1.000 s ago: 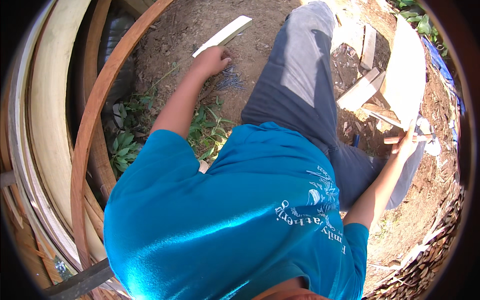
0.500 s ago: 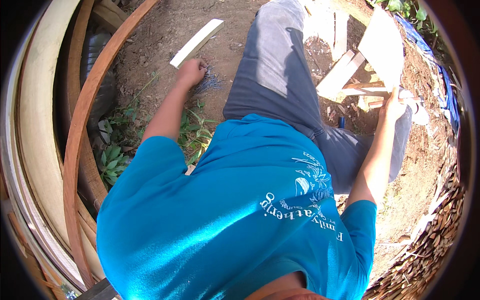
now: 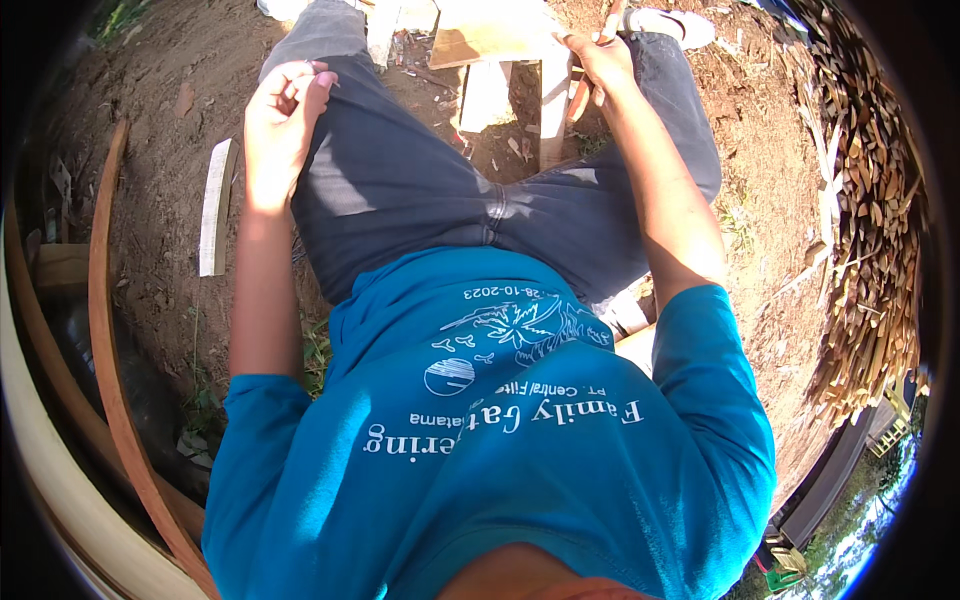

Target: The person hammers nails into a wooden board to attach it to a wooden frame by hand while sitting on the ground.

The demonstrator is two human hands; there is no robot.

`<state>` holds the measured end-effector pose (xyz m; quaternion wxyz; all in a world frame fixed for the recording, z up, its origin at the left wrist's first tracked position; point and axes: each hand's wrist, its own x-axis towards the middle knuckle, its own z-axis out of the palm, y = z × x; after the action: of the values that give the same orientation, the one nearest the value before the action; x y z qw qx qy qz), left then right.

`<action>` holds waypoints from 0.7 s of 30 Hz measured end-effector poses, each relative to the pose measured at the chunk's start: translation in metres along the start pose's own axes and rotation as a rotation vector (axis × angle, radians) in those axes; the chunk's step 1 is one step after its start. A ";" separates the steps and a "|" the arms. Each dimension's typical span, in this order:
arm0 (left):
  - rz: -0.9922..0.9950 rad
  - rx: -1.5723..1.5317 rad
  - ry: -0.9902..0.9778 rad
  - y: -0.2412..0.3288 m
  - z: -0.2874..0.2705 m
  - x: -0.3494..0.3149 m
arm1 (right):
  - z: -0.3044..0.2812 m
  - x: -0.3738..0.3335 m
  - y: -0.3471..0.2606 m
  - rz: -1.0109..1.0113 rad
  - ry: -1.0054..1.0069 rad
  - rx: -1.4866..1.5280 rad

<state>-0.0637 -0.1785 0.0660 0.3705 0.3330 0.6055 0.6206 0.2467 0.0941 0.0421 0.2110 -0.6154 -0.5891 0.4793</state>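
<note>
1. Head view, one o'clock: a slim wooden handle (image 3: 611,20) is gripped by the right hand (image 3: 608,68).
2. Twelve o'clock: a flat board (image 3: 490,42) is sunlit.
3. Half past ten: the left hand (image 3: 280,125) is pinched narrow; anything held cannot be told.

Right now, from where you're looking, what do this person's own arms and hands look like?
The left sleeve and right sleeve are plain blue, short and loose, ending near the elbows. Below them, the left forearm and right forearm are uncovered. The left hand and right hand wear no gloves, and no watch shows.
</note>
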 end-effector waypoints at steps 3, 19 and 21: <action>0.011 0.053 -0.148 -0.008 0.064 0.038 | 0.006 -0.013 -0.016 0.147 -0.135 -0.010; 0.098 0.265 -0.351 -0.083 0.194 0.110 | 0.025 0.060 0.101 0.224 -0.514 0.392; 0.092 0.333 -0.325 -0.082 0.193 0.111 | 0.022 0.065 0.095 0.231 -0.590 0.244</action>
<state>0.0512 0.0142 -0.0116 0.3743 0.5124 0.6161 0.4666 0.2682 0.1275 -0.0687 0.0481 -0.4829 -0.4896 0.7244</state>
